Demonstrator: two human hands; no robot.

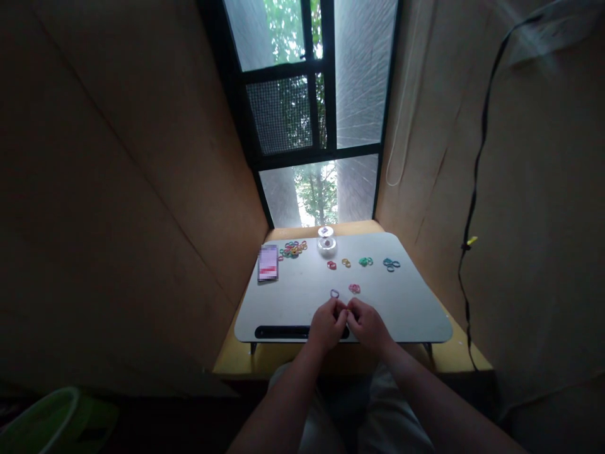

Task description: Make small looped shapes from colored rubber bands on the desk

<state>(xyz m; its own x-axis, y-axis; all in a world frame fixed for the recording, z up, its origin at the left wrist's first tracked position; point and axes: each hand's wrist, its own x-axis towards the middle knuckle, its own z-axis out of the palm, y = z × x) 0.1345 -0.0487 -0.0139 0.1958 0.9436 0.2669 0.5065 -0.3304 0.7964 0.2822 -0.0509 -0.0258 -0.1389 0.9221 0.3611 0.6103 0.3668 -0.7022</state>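
My left hand (327,325) and my right hand (367,323) meet fingertip to fingertip above the front of a white lap table (278,306). Both are closed in a pinch; whatever sits between the fingers is too small to make out. Just beyond them lie a single purple loop (334,294) and a small cluster of pink loops (354,288). Farther back, loops are grouped by colour: red loops (331,265), yellow loops (346,263), green loops (365,261) and blue-teal loops (391,264). At the back left is a mixed pile of coloured loops (293,250).
A phone (268,263) with a blurred screen lies at the table's left edge. Near the back edge is a round clear container (326,246). A dark slot (281,332) runs along the front. Walls flank both sides, and a black cable (474,183) hangs at right.
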